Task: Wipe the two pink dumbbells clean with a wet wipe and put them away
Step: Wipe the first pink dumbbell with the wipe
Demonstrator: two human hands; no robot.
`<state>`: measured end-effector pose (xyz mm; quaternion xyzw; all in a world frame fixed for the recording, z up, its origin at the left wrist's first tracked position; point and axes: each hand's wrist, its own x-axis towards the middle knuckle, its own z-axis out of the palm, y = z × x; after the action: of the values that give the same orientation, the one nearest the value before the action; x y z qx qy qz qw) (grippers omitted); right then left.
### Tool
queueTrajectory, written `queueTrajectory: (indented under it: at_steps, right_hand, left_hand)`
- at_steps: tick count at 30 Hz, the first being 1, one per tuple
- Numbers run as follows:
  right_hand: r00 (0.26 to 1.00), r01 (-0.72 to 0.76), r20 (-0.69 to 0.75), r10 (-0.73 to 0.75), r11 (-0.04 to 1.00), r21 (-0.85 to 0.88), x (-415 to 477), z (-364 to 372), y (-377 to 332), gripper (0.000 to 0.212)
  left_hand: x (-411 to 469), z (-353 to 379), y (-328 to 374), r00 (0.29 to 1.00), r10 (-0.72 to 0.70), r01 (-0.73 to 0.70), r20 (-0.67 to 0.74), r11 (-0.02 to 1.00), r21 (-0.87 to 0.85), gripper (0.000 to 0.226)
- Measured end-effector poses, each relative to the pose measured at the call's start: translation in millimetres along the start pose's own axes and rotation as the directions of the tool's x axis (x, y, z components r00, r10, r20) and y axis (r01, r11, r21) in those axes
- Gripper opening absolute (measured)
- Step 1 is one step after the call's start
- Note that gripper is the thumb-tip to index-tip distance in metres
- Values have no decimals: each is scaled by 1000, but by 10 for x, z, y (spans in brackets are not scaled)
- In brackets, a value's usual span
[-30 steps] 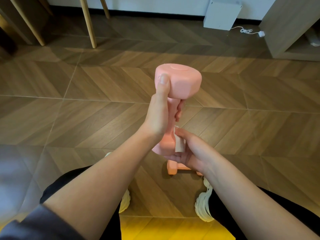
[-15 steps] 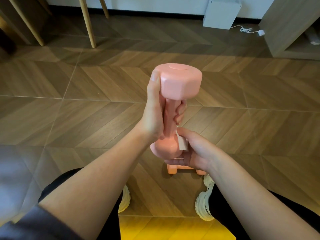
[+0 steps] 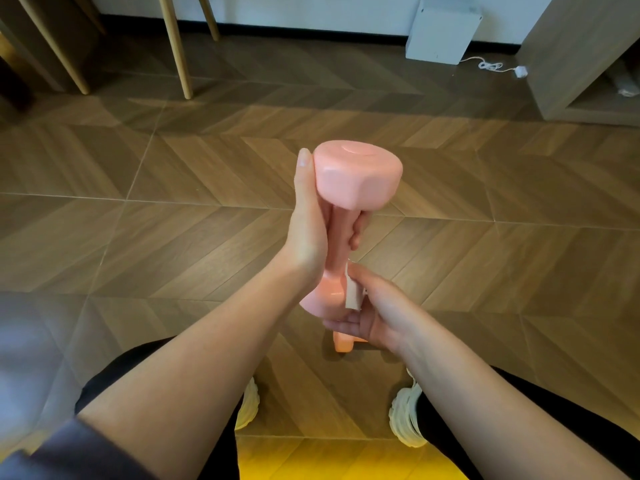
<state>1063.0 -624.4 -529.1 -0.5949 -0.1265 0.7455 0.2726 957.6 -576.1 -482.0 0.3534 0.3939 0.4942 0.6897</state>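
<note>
Standing nearly upright in mid-air, the pink dumbbell [image 3: 360, 178] is held over the wooden floor [image 3: 173, 220], ahead of the knees.

- Axis: the long axis runs from the lower head, nearest the body, up to the upper head, which is tipped slightly away and to the right. The flat end face of the upper head is turned upward.
- Left hand [image 3: 308, 230]: the fingers are wrapped round the handle just under the upper head. The thumb is laid up along that head's side.
- Right hand [image 3: 374, 317]: a folded wet wipe [image 3: 352, 292] is pinched under the thumb against the lower head, which is cupped from below by the fingers.
- Handling, as judged: rigid throughout, with a smooth, faintly glossy coating, likely slick once dampened. The weight is thought modest and concentrated in the two heads. No fragility is expected, though a drop would threaten the floor and the shoes [image 3: 407, 417].
- Best hold, as judged: the narrow handle, where the flared heads stop the grip from sliding.
- Second dumbbell [image 3: 343, 342]: only one end is seen, lying on the floor below the right hand. The rest is hidden.
</note>
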Motion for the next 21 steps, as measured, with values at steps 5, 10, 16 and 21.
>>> queueTrajectory:
  at_steps: [5,10,16,21]
  right_hand:
    - [1000,21,23,-21,1000,-19,14,-41,4,22]
    - [997,-1,75,3,999,-35,1,-59,-52,20]
    - [996,-30,85,24,997,73,-10,-61,-40,19]
    - [997,-39,75,28,989,142,-19,-61,-37,31]
  left_hand:
    - [-7,-19,49,996,-14,27,84,989,-147,86]
    - [13,-61,69,991,-39,57,128,988,-140,87]
    - [-48,48,42,999,6,-12,39,986,165,84]
    - [-87,126,29,989,56,-11,-137,950,311,58]
